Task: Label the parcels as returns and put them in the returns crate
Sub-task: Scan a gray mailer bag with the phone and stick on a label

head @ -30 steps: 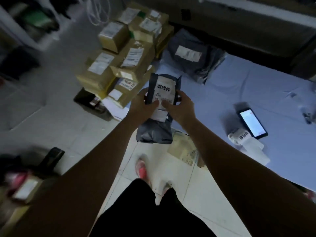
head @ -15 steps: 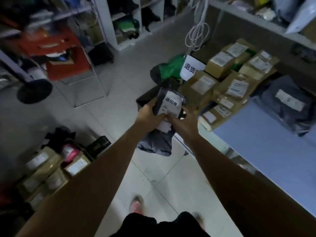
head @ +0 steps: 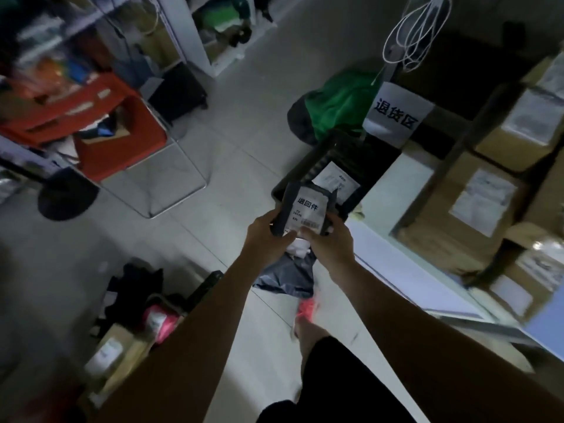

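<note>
I hold a dark grey poly-bag parcel point(head: 288, 274) in front of me with both hands. A white returns label point(head: 309, 209) with black characters is stuck on its upper part. My left hand point(head: 266, 236) grips its left side and my right hand point(head: 328, 244) grips its right side, thumb on the label's lower edge. Just beyond the parcel a black crate point(head: 308, 166) sits on the floor, with a labelled parcel point(head: 337, 180) lying inside. A white sign point(head: 396, 112) with black characters stands behind the crate.
Stacked cardboard boxes point(head: 476, 203) fill the right. A green bag point(head: 338, 102) lies behind the crate. A red crate on a wire frame point(head: 119, 145) stands at the left. More boxes point(head: 116, 349) sit at lower left. The table's edge point(head: 427, 300) runs along the right.
I have turned left away from the table and stepped toward the black crate. The parcel stays held in both hands and is now just in front of the crate.
</note>
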Motion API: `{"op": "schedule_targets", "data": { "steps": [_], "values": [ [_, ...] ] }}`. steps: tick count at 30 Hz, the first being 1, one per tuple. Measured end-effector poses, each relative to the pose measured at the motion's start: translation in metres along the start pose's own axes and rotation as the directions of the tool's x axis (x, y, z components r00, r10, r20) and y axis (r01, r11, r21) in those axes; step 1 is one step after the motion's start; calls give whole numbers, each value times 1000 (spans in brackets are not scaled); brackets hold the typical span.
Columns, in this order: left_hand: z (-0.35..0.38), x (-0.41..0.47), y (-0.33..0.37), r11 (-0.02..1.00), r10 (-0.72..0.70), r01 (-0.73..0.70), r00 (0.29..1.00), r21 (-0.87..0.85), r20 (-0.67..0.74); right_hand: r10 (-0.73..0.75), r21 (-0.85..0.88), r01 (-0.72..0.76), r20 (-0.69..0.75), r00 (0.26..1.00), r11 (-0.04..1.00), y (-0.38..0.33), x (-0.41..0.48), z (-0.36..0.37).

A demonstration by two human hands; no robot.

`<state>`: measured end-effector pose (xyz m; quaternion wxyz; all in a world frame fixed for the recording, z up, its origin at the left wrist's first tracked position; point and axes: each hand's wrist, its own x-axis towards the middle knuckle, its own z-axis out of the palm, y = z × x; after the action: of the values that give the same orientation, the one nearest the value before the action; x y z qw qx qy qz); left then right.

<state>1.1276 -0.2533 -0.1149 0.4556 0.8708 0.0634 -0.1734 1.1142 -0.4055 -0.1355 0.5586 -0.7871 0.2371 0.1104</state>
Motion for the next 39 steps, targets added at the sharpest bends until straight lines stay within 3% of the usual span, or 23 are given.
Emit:
{"op": "schedule_targets", "data": {
  "steps": [6,10,16,19,23,29,36,39],
  "values": [
    [-18,146,-4,1000,-4,0,993,31,120,106,66,-106,1,994,992,-21,133,42],
    [-9,250,-6,999,-30,22,965,34,260,178,95,-168,-104,979,981,-27,219,47],
    [45,429,-31,981,124,-177,892,84,436,195,93,-177,-257,947,980,-3,368,51],
    [90,509,-58,963,165,-253,823,91,544,257,148,-220,-320,912,964,32,440,58],
    [155,593,-100,967,148,-245,757,66,636,290,180,-239,-357,888,954,97,525,76],
    [260,701,-176,969,136,-237,751,71,646,301,222,-238,-325,896,946,203,642,95],
    [381,778,-263,976,187,-215,733,-39,654,234,124,-205,-294,927,971,339,739,103],
    [404,785,-289,957,221,-290,748,8,625,219,106,-195,-317,923,975,382,754,116]
  ]
}}
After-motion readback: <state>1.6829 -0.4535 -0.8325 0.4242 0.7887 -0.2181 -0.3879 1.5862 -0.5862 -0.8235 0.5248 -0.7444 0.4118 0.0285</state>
